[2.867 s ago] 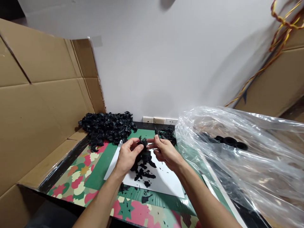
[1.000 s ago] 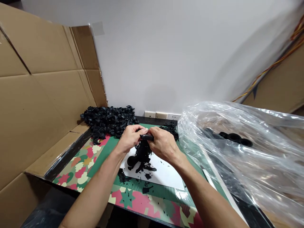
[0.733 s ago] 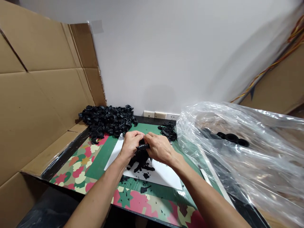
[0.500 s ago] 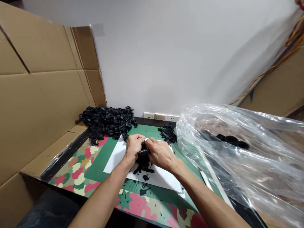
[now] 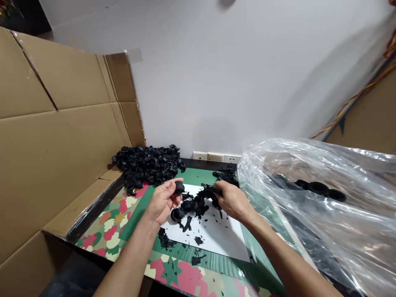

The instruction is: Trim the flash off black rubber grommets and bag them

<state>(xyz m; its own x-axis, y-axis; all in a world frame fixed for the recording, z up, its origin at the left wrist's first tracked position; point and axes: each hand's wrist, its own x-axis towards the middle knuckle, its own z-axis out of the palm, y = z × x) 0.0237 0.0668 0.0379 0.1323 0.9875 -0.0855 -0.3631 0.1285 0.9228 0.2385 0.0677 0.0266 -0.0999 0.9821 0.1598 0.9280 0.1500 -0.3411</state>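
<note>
A black piece (image 5: 179,188) was gripped by the left hand (image 5: 163,201), a dark object (image 5: 214,189) by the right hand (image 5: 232,199); loose scraps (image 5: 198,240) risked scattering if brushed.

A gap between the left hand (image 5: 161,202) and the right hand (image 5: 233,200) leads from above to the black pieces (image 5: 188,205) on the white sheet (image 5: 219,237); the cardboard (image 5: 71,144) walls off the left; a black heap (image 5: 148,163) fills the far left; the plastic bag (image 5: 312,222) (spread near the right forearm (image 5: 275,241)) obstructs the right.
</note>
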